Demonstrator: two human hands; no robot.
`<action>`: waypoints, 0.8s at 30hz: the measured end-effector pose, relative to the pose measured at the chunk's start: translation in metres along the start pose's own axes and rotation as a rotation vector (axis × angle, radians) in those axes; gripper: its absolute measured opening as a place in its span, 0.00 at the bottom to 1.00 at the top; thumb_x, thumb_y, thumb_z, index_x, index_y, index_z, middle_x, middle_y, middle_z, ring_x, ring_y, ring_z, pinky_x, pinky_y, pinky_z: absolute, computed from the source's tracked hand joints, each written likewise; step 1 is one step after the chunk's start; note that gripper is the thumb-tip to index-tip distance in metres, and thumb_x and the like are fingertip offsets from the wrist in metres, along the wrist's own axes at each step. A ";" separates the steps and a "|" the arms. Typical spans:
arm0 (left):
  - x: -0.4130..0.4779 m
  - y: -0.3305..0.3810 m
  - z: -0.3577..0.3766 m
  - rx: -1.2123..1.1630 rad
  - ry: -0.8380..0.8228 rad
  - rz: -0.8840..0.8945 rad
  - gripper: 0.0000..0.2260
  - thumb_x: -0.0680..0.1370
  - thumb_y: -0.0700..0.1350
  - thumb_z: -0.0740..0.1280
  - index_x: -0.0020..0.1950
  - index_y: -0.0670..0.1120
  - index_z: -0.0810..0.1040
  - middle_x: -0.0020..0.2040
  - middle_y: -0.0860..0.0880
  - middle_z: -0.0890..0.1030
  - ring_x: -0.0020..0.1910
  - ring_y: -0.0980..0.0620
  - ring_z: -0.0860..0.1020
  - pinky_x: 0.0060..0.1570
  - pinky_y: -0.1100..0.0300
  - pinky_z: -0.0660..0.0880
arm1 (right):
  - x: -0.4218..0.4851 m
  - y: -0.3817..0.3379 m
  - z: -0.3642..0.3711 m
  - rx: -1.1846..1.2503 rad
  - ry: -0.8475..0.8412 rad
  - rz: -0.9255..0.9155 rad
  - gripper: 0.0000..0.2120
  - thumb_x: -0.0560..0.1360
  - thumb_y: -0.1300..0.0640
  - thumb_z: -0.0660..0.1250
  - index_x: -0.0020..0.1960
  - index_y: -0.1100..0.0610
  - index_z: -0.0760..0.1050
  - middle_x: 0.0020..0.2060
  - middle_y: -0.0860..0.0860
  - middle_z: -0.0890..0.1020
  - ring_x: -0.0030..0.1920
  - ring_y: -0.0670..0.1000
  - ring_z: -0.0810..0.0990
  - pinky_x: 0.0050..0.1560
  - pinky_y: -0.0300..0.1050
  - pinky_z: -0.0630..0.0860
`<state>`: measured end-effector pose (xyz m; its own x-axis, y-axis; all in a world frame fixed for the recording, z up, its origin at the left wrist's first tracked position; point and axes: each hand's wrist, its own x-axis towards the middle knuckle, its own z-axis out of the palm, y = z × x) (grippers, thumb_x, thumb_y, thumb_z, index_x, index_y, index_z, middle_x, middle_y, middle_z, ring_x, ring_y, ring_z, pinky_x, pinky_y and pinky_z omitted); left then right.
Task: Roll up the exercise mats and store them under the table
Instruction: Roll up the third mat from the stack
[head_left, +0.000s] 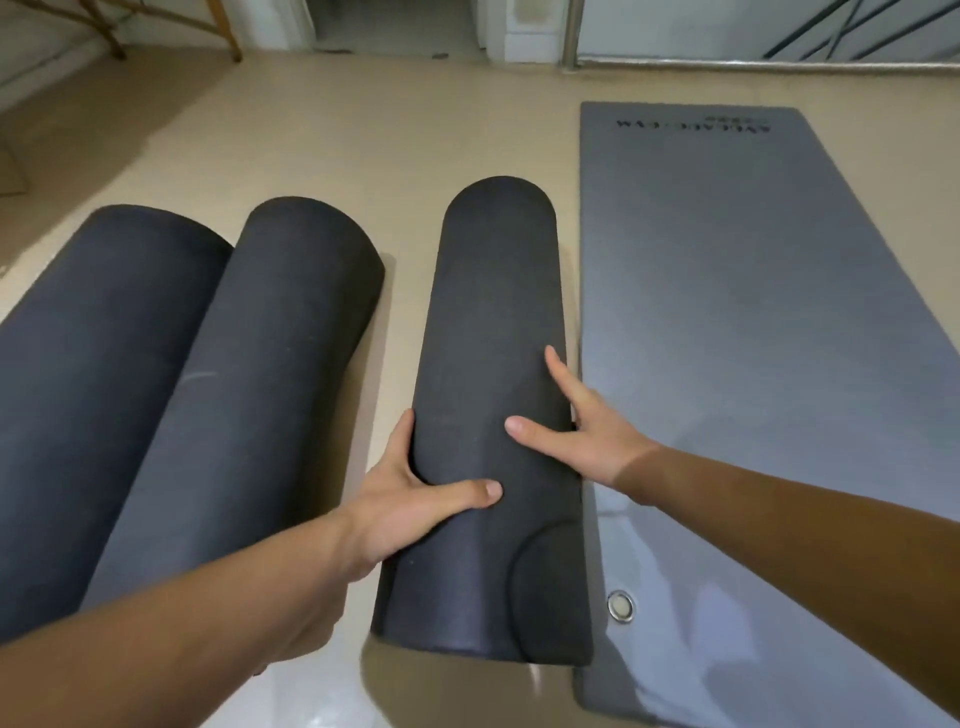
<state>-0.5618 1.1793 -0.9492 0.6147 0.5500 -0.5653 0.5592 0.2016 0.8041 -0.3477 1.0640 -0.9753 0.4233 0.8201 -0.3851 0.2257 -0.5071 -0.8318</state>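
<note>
Rolled mat lies between left hand, right hand.

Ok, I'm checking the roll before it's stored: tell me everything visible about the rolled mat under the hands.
The rolled mat is a charcoal, foam-like cylinder lying on the floor against the grey mat, its loose edge curving near the close end. The left hand grips its side; the right hand rests spread on top.

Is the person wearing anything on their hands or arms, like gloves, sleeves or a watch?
No. The left hand and right hand are bare: no gloves, rings or watch in view, and no sleeves show anywhere along the arms.
</note>
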 end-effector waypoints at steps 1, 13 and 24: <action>0.004 0.002 -0.007 0.063 -0.007 -0.004 0.44 0.62 0.58 0.87 0.69 0.74 0.64 0.65 0.60 0.78 0.59 0.57 0.82 0.53 0.62 0.81 | 0.003 -0.005 0.000 -0.116 0.008 0.015 0.51 0.64 0.18 0.69 0.76 0.19 0.41 0.80 0.44 0.63 0.78 0.50 0.67 0.79 0.52 0.65; -0.016 0.020 -0.008 1.013 0.113 0.336 0.48 0.66 0.80 0.67 0.81 0.62 0.57 0.80 0.55 0.56 0.79 0.47 0.60 0.71 0.47 0.74 | -0.005 -0.025 0.030 -0.065 0.255 -0.073 0.39 0.75 0.34 0.72 0.81 0.33 0.57 0.76 0.43 0.64 0.76 0.49 0.67 0.69 0.43 0.69; -0.022 0.010 -0.043 0.856 0.142 0.116 0.47 0.66 0.74 0.70 0.78 0.57 0.58 0.76 0.54 0.64 0.73 0.49 0.69 0.68 0.49 0.74 | 0.006 -0.056 0.058 0.363 -0.042 0.280 0.63 0.63 0.31 0.81 0.82 0.31 0.40 0.77 0.42 0.67 0.72 0.57 0.74 0.62 0.61 0.77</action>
<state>-0.5937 1.2035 -0.9207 0.6507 0.6363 -0.4144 0.7577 -0.5083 0.4093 -0.4093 1.1128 -0.9540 0.3861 0.6788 -0.6247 -0.2177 -0.5910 -0.7767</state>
